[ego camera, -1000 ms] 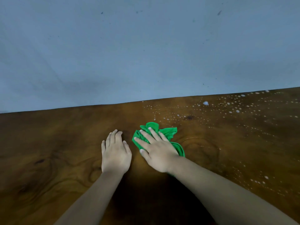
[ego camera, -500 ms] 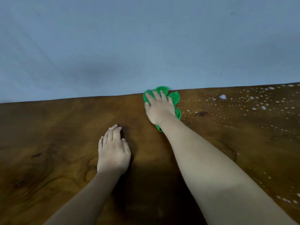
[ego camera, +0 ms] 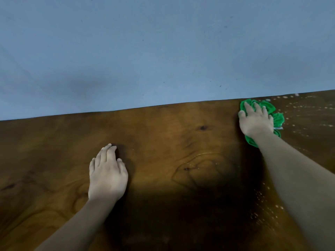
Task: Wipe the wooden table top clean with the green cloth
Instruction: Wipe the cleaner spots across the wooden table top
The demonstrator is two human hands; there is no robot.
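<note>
The dark wooden table top (ego camera: 163,142) fills the lower half of the view. My right hand (ego camera: 256,120) lies flat on the crumpled green cloth (ego camera: 272,111) at the table's far edge, on the right, fingers spread over it; most of the cloth is hidden under the palm. My left hand (ego camera: 107,173) rests flat on the bare wood near the middle, fingers together, holding nothing. White droplets (ego camera: 304,109) speckle the wood just right of the cloth, and more droplets (ego camera: 264,201) lie beside my right forearm.
A plain blue wall (ego camera: 163,51) rises directly behind the table's far edge. My body's dark shadow (ego camera: 181,214) covers the near middle of the wood. A faint wet streak (ego camera: 199,156) curves across the centre.
My right hand has pushed the cloth from beside the left hand out to the far edge, then rightward along it toward the droplets. The view has shifted. The left hand stays planted.
</note>
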